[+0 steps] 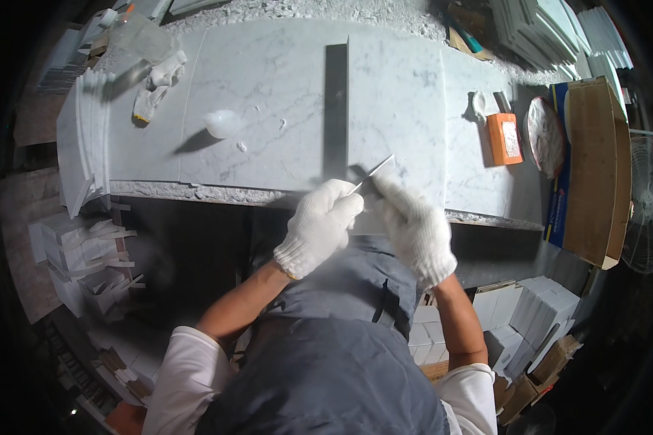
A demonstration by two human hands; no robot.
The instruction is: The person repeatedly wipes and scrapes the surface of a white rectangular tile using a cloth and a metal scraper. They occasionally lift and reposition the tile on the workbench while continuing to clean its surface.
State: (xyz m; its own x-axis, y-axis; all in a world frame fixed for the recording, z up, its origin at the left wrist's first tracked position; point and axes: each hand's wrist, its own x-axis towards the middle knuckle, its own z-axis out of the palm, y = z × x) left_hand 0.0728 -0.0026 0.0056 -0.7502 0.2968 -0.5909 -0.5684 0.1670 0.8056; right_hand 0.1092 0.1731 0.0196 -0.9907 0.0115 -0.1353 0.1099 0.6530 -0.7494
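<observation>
My left hand (319, 220), in a white knitted glove, is closed with its fingers curled round the near end of a thin, flat, pale strip (382, 165). The strip slants up and to the right, and its exact kind does not show. My right hand (417, 228), gloved the same way, is right beside it, over the strip's right side. Motion smears its fingertips, so whether it grips anything is unclear. Both hands are above the front edge of a grey-veined white marble slab (395, 94), which casts a dark shadow along its left side.
A translucent white lump (223, 124) and a crumpled glove (157, 87) lie to the left. On the right are an orange box (504, 139), a round dish of white material (544, 138) and a cardboard carton (591, 174). Tile stacks (83, 141) and a fan (644, 196) flank the bench.
</observation>
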